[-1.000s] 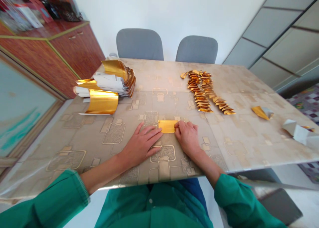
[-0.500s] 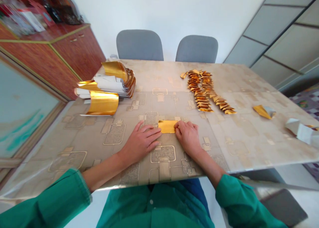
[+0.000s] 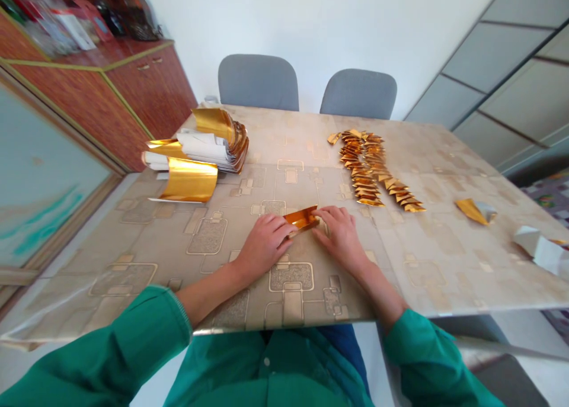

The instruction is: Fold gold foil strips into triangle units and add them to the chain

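Two bare hands occupy the lower centre of the frame, each extending from the cuff of a green long-sleeved shirt [image 3: 111, 348]. The left hand [image 3: 264, 247] angles inward with its fingers pressed together, and its fingertips bear on the left end of a narrow gold foil strip [image 3: 301, 218]. The right hand [image 3: 340, 235] mirrors this position, with closed fingers meeting the strip's right end. Both thumbs are largely hidden, so their exact contact cannot be determined.

The strip sits between the hands, tilted and raised from the table surface, with a lengthwise crease visible. This opposed grip appears to steady both ends and keep the crease aligned.

Beneath the hands lies a beige patterned plastic table cover [image 3: 133, 241]. Farther up and left is a curled gold-and-white foil sheet [image 3: 189, 180], beside a bundled stack of white-backed gold foil sheets [image 3: 208, 152]. Upper centre-right, a long row of small folded gold foil pieces [image 3: 368, 170] overlaps closely, probably to keep the pieces compact and orderly. Near the right table edge lie a loose gold-and-silver folded piece [image 3: 473, 211] and crumpled white paper [image 3: 533, 250]. Beyond the far table edge stand two grey upholstered chairs [image 3: 258, 81]. At upper left is a reddish wood sideboard [image 3: 146, 93].
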{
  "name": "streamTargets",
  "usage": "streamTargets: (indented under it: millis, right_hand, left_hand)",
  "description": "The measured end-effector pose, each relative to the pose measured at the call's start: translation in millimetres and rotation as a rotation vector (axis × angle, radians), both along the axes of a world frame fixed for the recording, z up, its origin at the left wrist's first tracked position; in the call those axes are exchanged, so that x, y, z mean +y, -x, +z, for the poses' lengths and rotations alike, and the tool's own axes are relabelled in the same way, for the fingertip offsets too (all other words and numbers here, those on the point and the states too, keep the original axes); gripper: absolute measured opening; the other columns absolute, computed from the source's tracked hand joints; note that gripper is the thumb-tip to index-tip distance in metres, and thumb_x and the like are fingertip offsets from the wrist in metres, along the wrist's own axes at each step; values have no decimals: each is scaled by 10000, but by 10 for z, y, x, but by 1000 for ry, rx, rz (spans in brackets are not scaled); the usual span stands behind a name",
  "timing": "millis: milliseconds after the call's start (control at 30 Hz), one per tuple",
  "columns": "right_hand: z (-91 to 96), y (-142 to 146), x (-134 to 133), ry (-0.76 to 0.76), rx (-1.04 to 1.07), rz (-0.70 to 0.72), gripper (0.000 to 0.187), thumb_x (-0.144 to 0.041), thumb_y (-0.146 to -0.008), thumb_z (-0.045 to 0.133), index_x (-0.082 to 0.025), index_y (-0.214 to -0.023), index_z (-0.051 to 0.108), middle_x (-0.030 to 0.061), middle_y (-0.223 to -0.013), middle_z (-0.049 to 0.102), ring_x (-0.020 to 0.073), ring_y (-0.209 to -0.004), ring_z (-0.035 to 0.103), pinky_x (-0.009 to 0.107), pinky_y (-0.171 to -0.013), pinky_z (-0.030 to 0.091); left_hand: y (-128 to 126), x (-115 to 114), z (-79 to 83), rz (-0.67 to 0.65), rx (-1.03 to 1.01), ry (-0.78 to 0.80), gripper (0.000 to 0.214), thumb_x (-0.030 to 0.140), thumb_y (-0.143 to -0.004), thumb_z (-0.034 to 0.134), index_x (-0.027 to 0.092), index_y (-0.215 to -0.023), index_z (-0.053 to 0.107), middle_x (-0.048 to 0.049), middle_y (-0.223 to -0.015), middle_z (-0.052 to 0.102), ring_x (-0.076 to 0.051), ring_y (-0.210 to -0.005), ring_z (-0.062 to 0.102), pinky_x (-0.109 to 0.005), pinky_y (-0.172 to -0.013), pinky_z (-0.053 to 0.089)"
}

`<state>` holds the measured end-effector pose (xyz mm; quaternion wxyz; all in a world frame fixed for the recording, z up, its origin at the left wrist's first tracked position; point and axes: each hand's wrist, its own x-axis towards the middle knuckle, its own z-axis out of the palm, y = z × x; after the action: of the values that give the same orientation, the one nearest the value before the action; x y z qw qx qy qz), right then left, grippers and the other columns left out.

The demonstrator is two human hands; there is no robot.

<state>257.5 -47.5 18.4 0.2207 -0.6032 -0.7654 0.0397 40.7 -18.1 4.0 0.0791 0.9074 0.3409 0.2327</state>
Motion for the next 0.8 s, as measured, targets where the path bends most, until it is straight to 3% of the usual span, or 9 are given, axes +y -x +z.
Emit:
streamTargets:
  millis: [133, 300, 467, 533, 667, 800]
  right_hand:
    - [30, -8, 10, -37, 43, 61, 265, -251, -923, 582, -234, -1182, 636, 74, -1167, 642, 229, -1065, 537, 367, -899, 406]
    - [102, -27, 50, -61, 29, 38, 313, -214, -913, 585, -236, -1222, 625, 88, -1197, 623, 238, -1093, 528, 375, -906, 412]
    - [112, 18, 70, -70, -50, 58, 92, -244, -920, 602, -241, -926, 694, 50, -990, 657, 207, -973, 539, 346, -852, 359]
    - [112, 27, 51, -77, -57, 79, 129, -272, -935, 592, -235, -852, 683, 36, -909, 655, 194, -922, 534, 337, -832, 333]
    - [145, 35, -21, -55, -33, 105, 205, -302, -972, 540, -219, -823, 653, 22, -817, 651, 183, -858, 525, 327, -803, 301]
    - [172, 40, -112, -36, 29, 136, 169, -280, -972, 547, -210, -843, 630, 7, -796, 652, 176, -833, 527, 318, -814, 305]
  left_hand:
    - [8, -7, -32, -51, -22, -31, 154, 215, -946, 578, 178, -1062, 672, -68, -1043, 686, -220, -962, 558, -395, -910, 454]
    - [-2, -25, -56, -59, -16, -35, 161, 172, -952, 520, 171, -1014, 669, -62, -958, 687, -214, -929, 561, -408, -947, 443]
    - [12, -115, -22, -90, 23, -26, 151, 191, -944, 523, 188, -966, 672, -61, -992, 672, -214, -960, 562, -433, -995, 414]
    - [14, -145, -6, -94, 28, -39, 161, 220, -962, 525, 189, -928, 679, -55, -959, 666, -206, -926, 557, -422, -967, 424]
    - [4, -178, 8, -80, 19, -105, 198, 236, -986, 514, 190, -940, 701, -42, -892, 657, -194, -869, 545, -384, -901, 448]
    - [4, -235, 11, -73, 74, -189, 216, 191, -986, 503, 192, -920, 709, -32, -889, 658, -184, -863, 562, -400, -951, 438]
